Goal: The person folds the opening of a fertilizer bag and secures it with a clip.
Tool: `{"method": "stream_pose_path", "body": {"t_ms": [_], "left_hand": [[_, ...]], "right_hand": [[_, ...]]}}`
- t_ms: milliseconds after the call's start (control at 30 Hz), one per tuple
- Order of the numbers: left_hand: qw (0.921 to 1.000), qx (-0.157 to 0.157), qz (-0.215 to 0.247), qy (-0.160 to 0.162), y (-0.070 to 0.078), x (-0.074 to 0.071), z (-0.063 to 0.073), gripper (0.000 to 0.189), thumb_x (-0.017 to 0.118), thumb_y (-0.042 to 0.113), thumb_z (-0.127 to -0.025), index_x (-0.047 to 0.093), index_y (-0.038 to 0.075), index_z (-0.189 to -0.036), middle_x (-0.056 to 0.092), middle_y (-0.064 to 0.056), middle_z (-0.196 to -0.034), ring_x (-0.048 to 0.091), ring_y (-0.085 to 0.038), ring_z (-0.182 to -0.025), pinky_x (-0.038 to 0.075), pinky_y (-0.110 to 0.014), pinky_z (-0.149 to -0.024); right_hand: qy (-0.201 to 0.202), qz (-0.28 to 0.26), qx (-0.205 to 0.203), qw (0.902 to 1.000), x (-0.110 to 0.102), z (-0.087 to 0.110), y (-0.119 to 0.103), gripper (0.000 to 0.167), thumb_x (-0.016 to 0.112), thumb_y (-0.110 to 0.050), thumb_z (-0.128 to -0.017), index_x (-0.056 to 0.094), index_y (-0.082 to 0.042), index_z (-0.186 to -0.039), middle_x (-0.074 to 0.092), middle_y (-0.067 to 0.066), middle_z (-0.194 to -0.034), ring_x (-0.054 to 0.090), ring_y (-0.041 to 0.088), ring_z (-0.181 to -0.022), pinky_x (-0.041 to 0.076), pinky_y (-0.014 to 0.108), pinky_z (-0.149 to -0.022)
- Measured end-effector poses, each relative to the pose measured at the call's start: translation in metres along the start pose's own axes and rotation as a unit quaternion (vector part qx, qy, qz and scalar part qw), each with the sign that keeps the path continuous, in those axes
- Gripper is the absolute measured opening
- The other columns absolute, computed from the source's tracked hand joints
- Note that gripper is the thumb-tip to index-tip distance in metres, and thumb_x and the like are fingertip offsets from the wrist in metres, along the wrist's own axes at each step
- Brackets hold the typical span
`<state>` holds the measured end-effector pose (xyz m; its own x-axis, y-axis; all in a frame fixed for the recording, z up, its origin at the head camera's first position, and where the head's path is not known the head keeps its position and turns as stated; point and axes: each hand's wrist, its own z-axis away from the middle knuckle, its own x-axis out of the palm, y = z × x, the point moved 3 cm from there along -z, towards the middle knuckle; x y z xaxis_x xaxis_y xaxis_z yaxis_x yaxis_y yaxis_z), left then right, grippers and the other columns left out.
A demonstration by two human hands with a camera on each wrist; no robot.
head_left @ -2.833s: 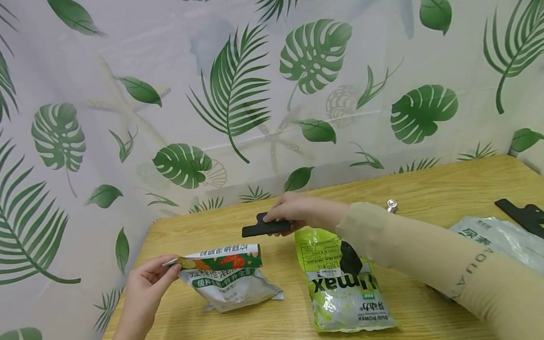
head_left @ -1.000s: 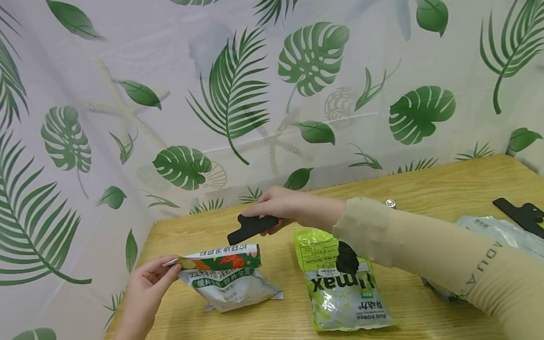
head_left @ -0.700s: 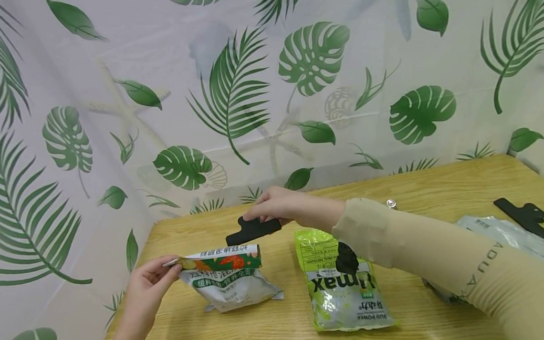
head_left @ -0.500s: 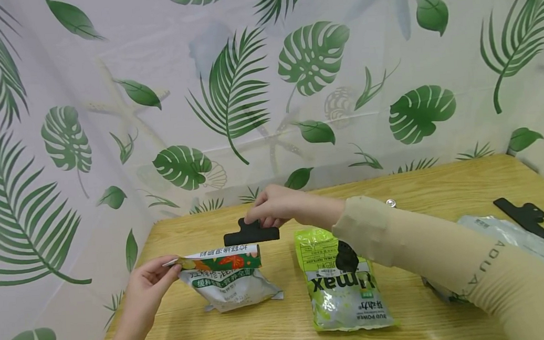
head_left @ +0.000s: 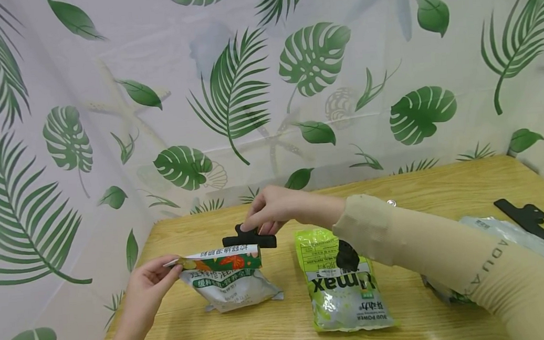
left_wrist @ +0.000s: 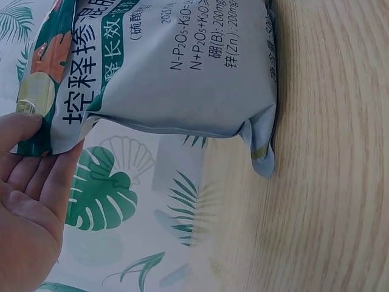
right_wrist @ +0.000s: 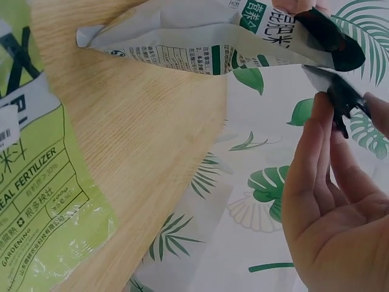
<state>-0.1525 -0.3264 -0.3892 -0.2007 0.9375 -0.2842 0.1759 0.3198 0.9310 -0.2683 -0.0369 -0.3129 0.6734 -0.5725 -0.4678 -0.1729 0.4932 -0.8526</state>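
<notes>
A white fertilizer bag point(head_left: 233, 294) stands on the table at left, its green and orange top folded over. My left hand point(head_left: 149, 284) pinches the left end of that fold between thumb and fingers, as the left wrist view point(left_wrist: 30, 194) also shows. Just behind the fold, my right hand point(head_left: 275, 209) grips a black bag clip point(head_left: 246, 238) by its handles. In the right wrist view the clip point(right_wrist: 340, 97) is right at the rolled edge of the bag point(right_wrist: 243, 36), with thumb on one side and fingers on the other.
To the right lies a lime-green fertilizer bag point(head_left: 347, 291) with a dark blotch. Farther right a grey-white bag point(head_left: 518, 239) is partly hidden by the right sleeve, with another black clip point(head_left: 524, 219) by it. A small silvery round thing point(head_left: 391, 203) sits at the back.
My right hand has brought the black clip left and down, levelling it behind the bag's fold. The left hand keeps its pinch on the fold in the same place.
</notes>
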Motion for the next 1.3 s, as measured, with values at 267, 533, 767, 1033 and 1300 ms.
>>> {"method": "stream_pose_path", "body": {"t_ms": [267,533,767,1033,1300], "left_hand": [[0.9996,-0.008,-0.026,0.009,0.001,0.002,0.0,0.024,0.068,-0.009,-0.099,0.066,-0.021,-0.12,0.075,0.02,-0.088,0.07,0.003,-0.083,0.06,-0.014,-0.077],[0.999,-0.015,-0.039,0.011,0.001,0.002,0.0,0.025,0.067,-0.008,-0.099,0.066,-0.02,-0.121,0.073,0.021,-0.087,0.069,0.003,-0.081,0.06,-0.014,-0.076],[0.9988,-0.013,-0.045,0.013,0.003,0.003,0.001,0.023,0.067,-0.008,-0.1,0.067,-0.019,-0.12,0.073,0.021,-0.088,0.07,0.003,-0.082,0.06,-0.015,-0.074],[0.9984,-0.012,-0.052,0.016,0.004,0.004,0.001,0.024,0.067,-0.008,-0.1,0.067,-0.019,-0.121,0.072,0.024,-0.088,0.07,0.004,-0.083,0.059,-0.014,-0.074],[0.9978,-0.019,-0.062,0.016,0.005,0.005,0.001,0.024,0.067,-0.007,-0.1,0.068,-0.017,-0.122,0.07,0.026,-0.086,0.069,0.005,-0.082,0.059,-0.014,-0.075]], "right_hand": [[0.03,-0.008,-0.018,0.9994,-0.001,0.003,-0.006,0.027,0.08,-0.021,-0.096,0.079,-0.001,-0.115,0.079,0.012,-0.112,0.075,0.017,-0.087,0.065,0.032,-0.085],[0.022,0.001,-0.034,0.9992,-0.002,0.005,-0.016,0.023,0.08,-0.016,-0.096,0.079,-0.001,-0.113,0.08,0.012,-0.109,0.077,0.017,-0.084,0.066,0.031,-0.083],[0.026,0.006,-0.045,0.9986,-0.002,0.007,-0.024,0.02,0.073,-0.014,-0.096,0.074,0.0,-0.11,0.075,0.011,-0.111,0.074,0.015,-0.08,0.066,0.029,-0.08],[0.013,0.025,-0.057,0.998,0.007,0.007,-0.039,0.024,0.073,-0.013,-0.096,0.076,0.0,-0.115,0.078,0.013,-0.116,0.074,0.014,-0.078,0.065,0.028,-0.079],[0.002,0.045,-0.073,0.9963,0.021,0.007,-0.052,0.022,0.072,-0.015,-0.098,0.078,-0.002,-0.114,0.078,0.01,-0.111,0.072,0.013,-0.076,0.065,0.027,-0.078]]}}
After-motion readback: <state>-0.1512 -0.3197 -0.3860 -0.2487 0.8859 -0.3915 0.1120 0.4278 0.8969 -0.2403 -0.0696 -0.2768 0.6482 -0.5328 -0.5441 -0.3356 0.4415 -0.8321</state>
